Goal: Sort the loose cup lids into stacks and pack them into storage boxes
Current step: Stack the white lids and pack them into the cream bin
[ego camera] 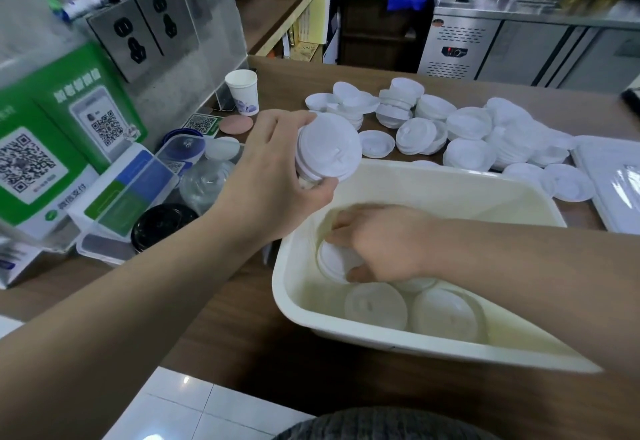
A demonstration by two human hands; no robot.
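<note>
Lid stack (327, 148) gripped by left hand (277, 176), right hand (384, 242) clutching obscured lids (330, 261)

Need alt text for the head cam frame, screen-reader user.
A person's left hand grips a stack of white cup lids above the rim of a cream storage box, while the right hand reaches inside and holds another lid stack. Many loose lids lie piled on the wooden counter behind it.
</note>
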